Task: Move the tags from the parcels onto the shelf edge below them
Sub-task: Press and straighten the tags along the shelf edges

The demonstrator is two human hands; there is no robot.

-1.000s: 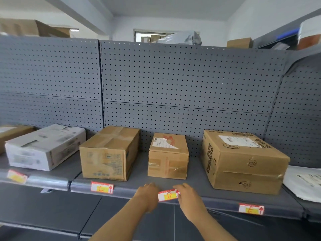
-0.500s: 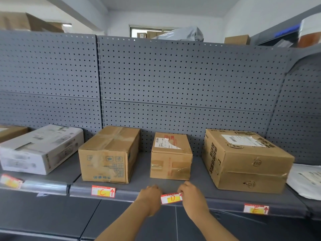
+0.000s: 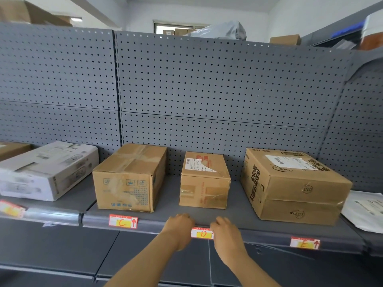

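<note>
Far left: blurred red/yellow tag (image 3: 11, 208) on the shelf edge (image 3: 157, 225), under a white parcel (image 3: 46, 169); a brown box corner (image 3: 11, 149) sits behind it. Next, tall brown parcel (image 3: 129, 177), with tag C (image 3: 123, 221) on the edge right below it. Centre: small brown parcel (image 3: 204, 181) with a torn shipping label on top. Tag D (image 3: 202, 233) sits on the edge below it, between both hands. Left hand (image 3: 179, 228) is curled at the tag's left end, right hand (image 3: 226, 235) covers its right end; both touch the tag, fingertips hidden behind the knuckles, so can't tell if they pinch or just press. Right: large brown parcel (image 3: 290, 185), tag E (image 3: 304, 243) on the edge below it. Far right: white poly mailer (image 3: 364, 212) lying flat, overhanging the shelf front. Pegboard back panel (image 3: 207, 90) behind everything. Nothing blocks tag D apart from the hands themselves; the parcels sit well back from the edge.
</note>
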